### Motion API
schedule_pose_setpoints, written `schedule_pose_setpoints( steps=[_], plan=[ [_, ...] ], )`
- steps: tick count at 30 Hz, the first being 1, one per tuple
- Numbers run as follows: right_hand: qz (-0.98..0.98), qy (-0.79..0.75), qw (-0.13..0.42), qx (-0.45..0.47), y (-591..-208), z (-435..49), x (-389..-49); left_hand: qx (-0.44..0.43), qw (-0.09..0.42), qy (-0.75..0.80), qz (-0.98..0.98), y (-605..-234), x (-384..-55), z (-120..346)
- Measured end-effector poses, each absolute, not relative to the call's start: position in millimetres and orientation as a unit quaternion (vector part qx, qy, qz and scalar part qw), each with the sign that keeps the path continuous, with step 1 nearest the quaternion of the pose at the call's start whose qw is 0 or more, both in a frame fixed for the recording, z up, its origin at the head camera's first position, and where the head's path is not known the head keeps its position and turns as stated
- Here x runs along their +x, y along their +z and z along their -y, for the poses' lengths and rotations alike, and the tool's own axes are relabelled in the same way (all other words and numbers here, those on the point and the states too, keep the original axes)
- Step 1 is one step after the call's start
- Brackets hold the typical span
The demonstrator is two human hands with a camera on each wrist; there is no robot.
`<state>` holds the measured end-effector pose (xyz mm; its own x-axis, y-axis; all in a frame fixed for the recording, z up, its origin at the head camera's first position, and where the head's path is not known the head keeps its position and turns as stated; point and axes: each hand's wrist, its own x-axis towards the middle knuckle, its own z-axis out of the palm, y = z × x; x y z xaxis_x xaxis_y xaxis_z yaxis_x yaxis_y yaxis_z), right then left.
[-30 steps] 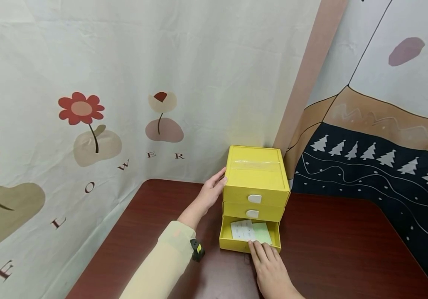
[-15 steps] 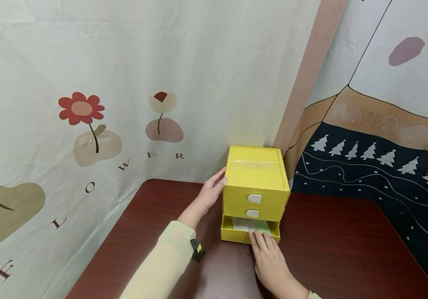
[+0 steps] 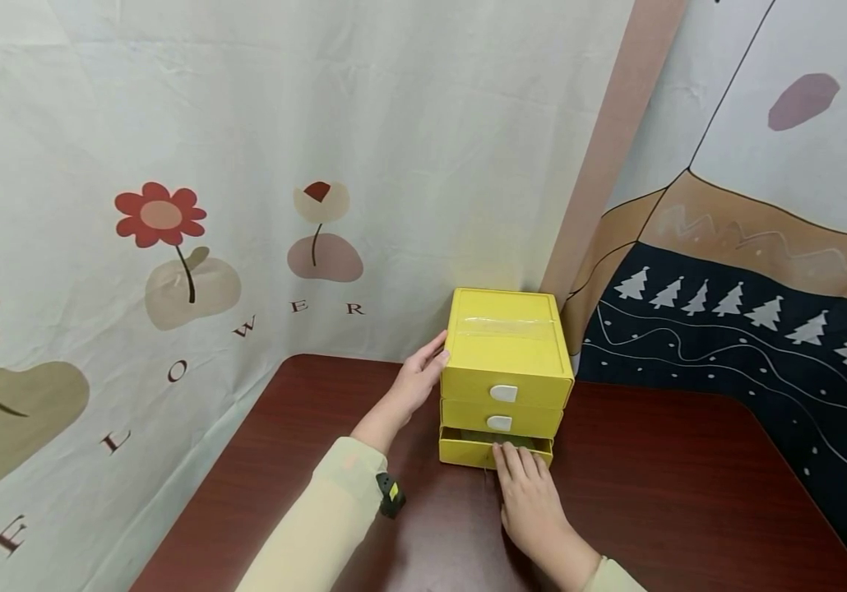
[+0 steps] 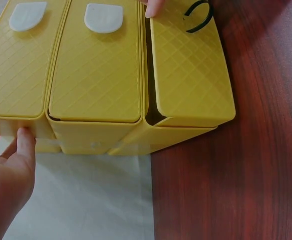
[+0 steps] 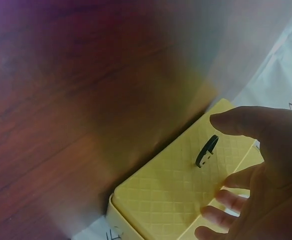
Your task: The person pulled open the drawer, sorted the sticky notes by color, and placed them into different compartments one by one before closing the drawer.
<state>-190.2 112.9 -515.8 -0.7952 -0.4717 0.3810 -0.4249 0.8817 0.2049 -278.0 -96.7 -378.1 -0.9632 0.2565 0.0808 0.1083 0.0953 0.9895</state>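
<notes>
A yellow three-drawer box (image 3: 508,345) stands on the table. Its upper two drawers are flush, each with a white tab pull (image 3: 503,394). The bottom drawer (image 3: 464,453) sticks out a little, and its interior is mostly hidden. On its front hangs a thin black loop (image 4: 210,16), plain in both wrist views. My left hand (image 3: 414,380) rests against the box's left side, fingers extended. With fingers fairly straight, my right hand (image 3: 532,503) touches the top edge of the bottom drawer's front; its thumb is apart from the drawer front in the right wrist view.
Reddish-brown table (image 3: 660,485) surrounds the box, its left edge slanting away. A pale curtain (image 3: 394,164) with printed flowers hangs close behind, and a dark tree-patterned cloth (image 3: 719,345) hangs at the right. Clear tape (image 3: 508,327) crosses the box top.
The bottom drawer has slid inward, with my right hand moving forward against its front. The white and green papers in it have gone mostly out of sight. My left hand stays put.
</notes>
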Motion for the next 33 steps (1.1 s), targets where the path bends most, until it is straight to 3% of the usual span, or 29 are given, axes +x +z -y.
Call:
schedule_pose_setpoints(
  steps=[10,22,33],
  plan=[
    [0.955,-0.065,0.191,0.215,-516,-114,-196,0.127,0.062,0.662,-0.736,-378,-278,97],
    [0.954,-0.065,0.205,0.210,-516,-115,-202,0.125,0.056,0.667,-0.732,-380,-280,96],
    [0.954,-0.080,0.204,0.206,-518,-113,-206,0.116,0.039,0.679,-0.724,-406,-300,95]
  ],
)
